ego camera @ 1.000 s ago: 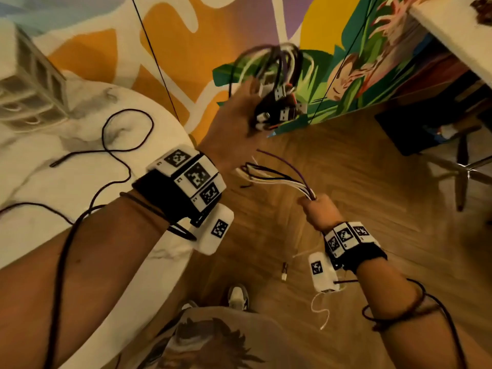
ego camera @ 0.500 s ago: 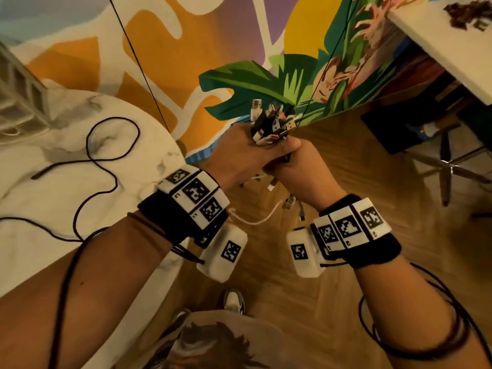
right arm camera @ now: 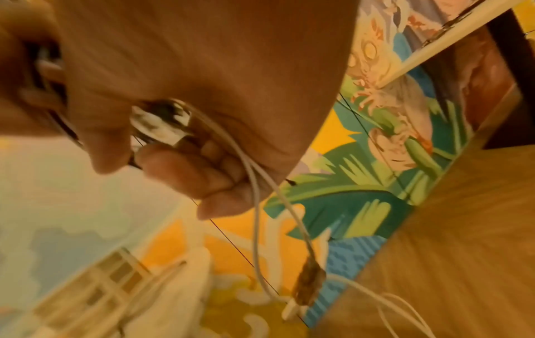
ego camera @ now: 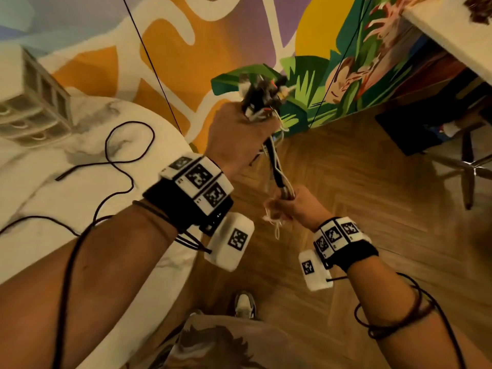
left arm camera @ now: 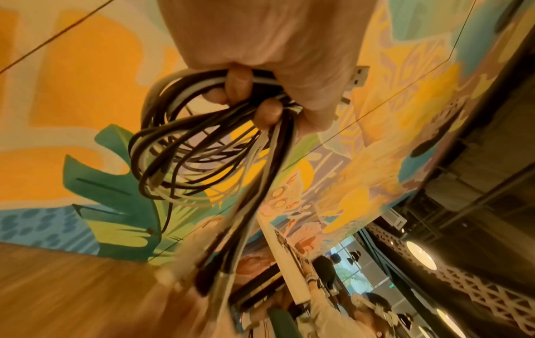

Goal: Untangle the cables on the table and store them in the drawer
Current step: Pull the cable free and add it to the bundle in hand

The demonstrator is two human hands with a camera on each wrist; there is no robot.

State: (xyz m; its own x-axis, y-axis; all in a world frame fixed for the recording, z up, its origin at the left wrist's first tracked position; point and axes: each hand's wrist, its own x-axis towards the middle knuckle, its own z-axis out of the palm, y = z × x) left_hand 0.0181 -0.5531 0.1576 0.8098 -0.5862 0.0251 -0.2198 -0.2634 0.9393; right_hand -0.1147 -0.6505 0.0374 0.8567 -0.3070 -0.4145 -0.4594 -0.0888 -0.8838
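My left hand [ego camera: 239,137] is raised and grips a bundle of black and white cables [ego camera: 262,101] with plugs sticking out above the fist. In the left wrist view the cable bundle [left arm camera: 185,146] hangs in loops below my curled fingers [left arm camera: 267,112]. From the fist the strands [ego camera: 277,169] run down to my right hand [ego camera: 290,206], which is closed around their lower part. White cable ends [right arm camera: 269,205] dangle from the right fist, one with a plug [right arm camera: 308,285]. A single black cable [ego camera: 117,161] lies in loops on the white marble table [ego camera: 53,198].
A white drawer unit [ego camera: 29,102] stands at the table's far left. A painted mural wall [ego camera: 239,35] is ahead, wooden floor [ego camera: 346,182] below. A second white table edge [ego camera: 452,35] and a chair base [ego camera: 468,166] are on the right. My shoe [ego camera: 245,306] shows below.
Half a second ago both hands were together at the bundle. The right hand has slid down along the strands, away from the left, drawing them straight.
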